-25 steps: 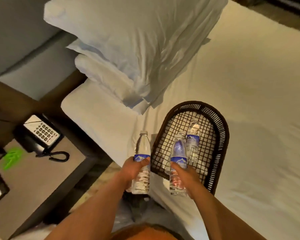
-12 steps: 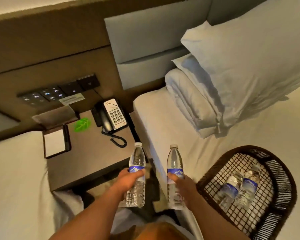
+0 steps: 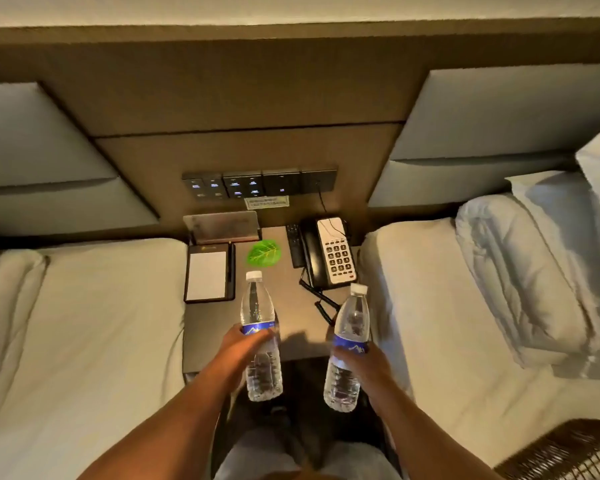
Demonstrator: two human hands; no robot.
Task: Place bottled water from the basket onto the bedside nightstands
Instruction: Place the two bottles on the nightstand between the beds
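Note:
Each of my hands holds a clear water bottle with a blue label and white cap. My left hand [image 3: 243,348] grips the left bottle [image 3: 258,323] upright over the front edge of the dark nightstand [image 3: 291,306]. My right hand [image 3: 364,363] grips the right bottle [image 3: 349,344], tilted slightly, at the nightstand's front right corner. Both bottles are in the air, above the surface. Only a corner of the dark wicker basket [image 3: 568,452] shows at the bottom right, on the right bed.
On the nightstand lie a notepad holder [image 3: 208,275], a green leaf card [image 3: 264,252], a remote [image 3: 295,245] and a black phone [image 3: 329,252] with a coiled cord. A switch panel [image 3: 257,183] is on the wall behind. Beds flank it left [image 3: 84,323] and right [image 3: 465,341].
My view has swung left from the bed and basket to face the nightstand squarely. Both hands have carried their bottles away from the basket to the nightstand's front edge.

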